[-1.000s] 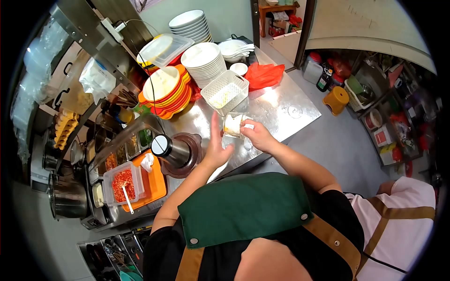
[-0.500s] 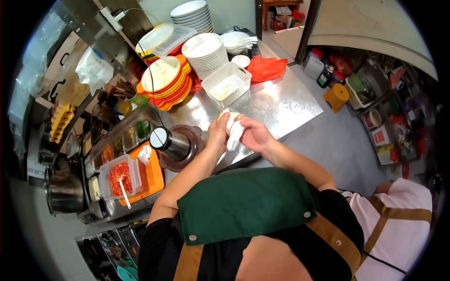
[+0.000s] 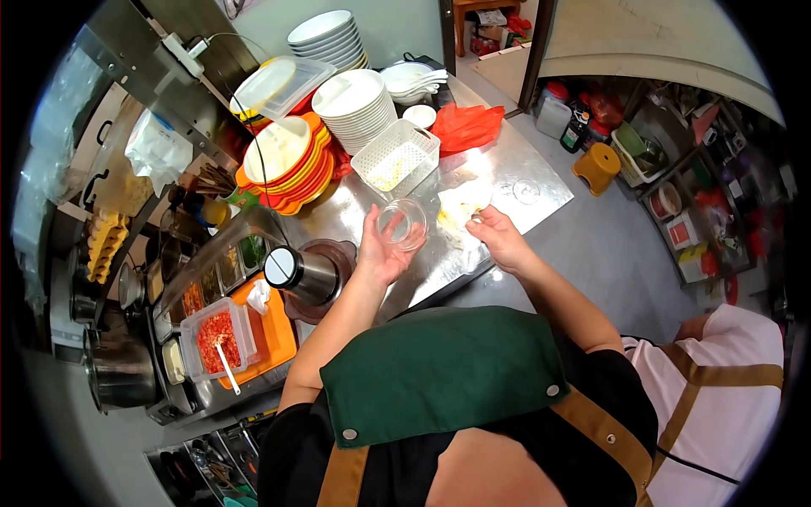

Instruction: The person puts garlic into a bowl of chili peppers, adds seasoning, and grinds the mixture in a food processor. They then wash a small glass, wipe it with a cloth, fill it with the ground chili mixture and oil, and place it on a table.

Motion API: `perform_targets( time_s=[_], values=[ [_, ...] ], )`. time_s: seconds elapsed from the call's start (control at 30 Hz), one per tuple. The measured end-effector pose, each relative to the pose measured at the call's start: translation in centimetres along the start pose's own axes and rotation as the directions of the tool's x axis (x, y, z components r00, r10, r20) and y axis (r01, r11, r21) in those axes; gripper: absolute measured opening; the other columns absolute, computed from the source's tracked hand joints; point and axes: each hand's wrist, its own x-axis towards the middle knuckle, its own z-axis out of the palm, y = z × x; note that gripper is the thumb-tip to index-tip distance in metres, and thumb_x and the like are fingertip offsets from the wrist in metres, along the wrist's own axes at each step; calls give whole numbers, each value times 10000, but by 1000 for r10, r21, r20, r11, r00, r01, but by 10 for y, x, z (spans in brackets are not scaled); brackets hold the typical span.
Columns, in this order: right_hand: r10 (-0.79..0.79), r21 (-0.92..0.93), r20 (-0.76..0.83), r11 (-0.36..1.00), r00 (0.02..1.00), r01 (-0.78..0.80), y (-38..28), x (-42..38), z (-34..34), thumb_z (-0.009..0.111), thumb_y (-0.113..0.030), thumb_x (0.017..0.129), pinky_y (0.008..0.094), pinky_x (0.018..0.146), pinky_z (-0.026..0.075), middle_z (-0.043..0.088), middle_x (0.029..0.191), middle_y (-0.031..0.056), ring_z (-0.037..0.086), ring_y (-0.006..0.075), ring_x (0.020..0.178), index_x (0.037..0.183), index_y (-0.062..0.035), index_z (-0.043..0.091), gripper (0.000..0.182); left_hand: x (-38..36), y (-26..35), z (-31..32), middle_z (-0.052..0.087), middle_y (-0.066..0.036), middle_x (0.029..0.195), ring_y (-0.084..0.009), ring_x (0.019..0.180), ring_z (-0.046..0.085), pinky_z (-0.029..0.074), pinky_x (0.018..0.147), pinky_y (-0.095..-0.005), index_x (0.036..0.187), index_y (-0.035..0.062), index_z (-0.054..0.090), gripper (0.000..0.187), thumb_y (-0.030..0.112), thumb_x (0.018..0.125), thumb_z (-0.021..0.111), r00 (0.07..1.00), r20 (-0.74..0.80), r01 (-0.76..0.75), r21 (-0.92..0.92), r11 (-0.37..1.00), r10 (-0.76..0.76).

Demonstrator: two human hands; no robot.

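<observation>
My left hand (image 3: 382,258) is closed on a small clear round container (image 3: 402,225), its round opening facing up toward me. In my right hand (image 3: 505,240) the thumb and fingers pinch a white cloth or paper towel (image 3: 460,203), which hangs spread out with yellow-brown stains on it. Both are held over the near edge of the steel table (image 3: 541,182). Just beyond them stands a white perforated basket (image 3: 414,173) with small pale yellow bits inside.
Left of my hands is a steel canister (image 3: 304,275) on a brown base. Red minced food fills a plastic tub (image 3: 221,338) on an orange tray. Stacked white bowls (image 3: 359,110) and a red plastic bag (image 3: 469,127) are behind. Another person in white (image 3: 726,372) is close on my right.
My hands have moved apart, left hand with the clear container and right hand with the cloth. The cloth was bunched between both hands before and now hangs spread out.
</observation>
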Motion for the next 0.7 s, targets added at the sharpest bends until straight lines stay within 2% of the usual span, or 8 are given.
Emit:
perform_targets(
  time_s=[0.1, 0.13, 0.17, 0.27, 0.43, 0.5, 0.57, 0.7],
  values=[
    [-73, -354, 45, 932, 996, 84, -3, 3, -10, 474, -71, 842, 242, 771, 413, 536, 1030, 39, 510, 110, 901, 1093, -24, 507, 257, -6, 0, 4, 455, -184, 1076, -333, 936, 510, 446, 827, -403, 1203, 70, 333, 719, 526, 705, 580, 997, 52, 50, -14, 999, -49],
    [164, -517, -105, 834, 981, -194, -34, -3, 9, 468, -42, 825, 234, 752, 410, 539, 1002, 53, 512, 119, 870, 1026, -31, 547, 216, -6, 0, 6, 420, -198, 1086, -324, 926, 512, 444, 831, -405, 1219, 77, 300, 741, 526, 702, 585, 996, 66, 60, -6, 998, -59],
    [164, -516, -107, 834, 981, -196, -30, 1, 4, 468, -42, 825, 234, 752, 410, 539, 1002, 53, 512, 119, 870, 1026, -31, 547, 216, -6, -1, 6, 385, -212, 1095, -315, 917, 515, 442, 836, -407, 1235, 84, 268, 766, 526, 700, 591, 994, 80, 69, 2, 998, -69],
    [-313, -766, 316, 472, 895, 436, -32, 13, -1, 527, -49, 737, 291, 731, 431, 476, 1056, 157, 535, 242, 834, 961, -3, 542, 229, -1, -2, 2, 445, -188, 1128, -333, 984, 501, 442, 844, -409, 1191, 21, 328, 736, 531, 717, 566, 999, 14, 49, 35, 998, -50],
    [-354, -838, 398, 235, 847, 492, -38, 5, 34, 513, -90, 746, 355, 795, 409, 443, 1112, 152, 486, 310, 953, 925, -8, 551, 201, -8, -6, 10, 456, -167, 1131, -307, 1017, 487, 413, 880, -410, 1193, -2, 326, 725, 518, 739, 549, 996, 62, 59, 48, 997, -62],
    [-268, -799, 602, -193, 752, 570, -17, 9, 34, 477, -109, 784, 380, 843, 383, 440, 1109, 165, 476, 318, 982, 944, 15, 535, 211, -8, -7, 9, 463, -157, 1131, -295, 1030, 481, 401, 893, -407, 1188, -9, 335, 710, 512, 750, 539, 995, 68, 70, 34, 997, -72],
    [-145, -860, 510, -71, 848, 506, 3, 9, 35, 448, -118, 802, 396, 849, 373, 426, 1151, 172, 464, 309, 1005, 994, 37, 523, 258, -5, -7, 7, 475, -142, 1129, -273, 1049, 473, 383, 913, -405, 1169, -2, 371, 662, 504, 768, 517, 993, 99, 64, 74, 995, -72],
    [-248, -701, 713, -244, 656, 670, 18, 23, 34, 464, -171, 785, 370, 761, 390, 392, 1234, 160, 465, 277, 999, 1069, -3, 529, 337, -9, -9, 8, 489, -132, 1078, -261, 984, 509, 427, 861, -380, 1122, 23, 419, 616, 506, 757, 532, 994, 111, -13, 152, 988, -4]
  ],
)
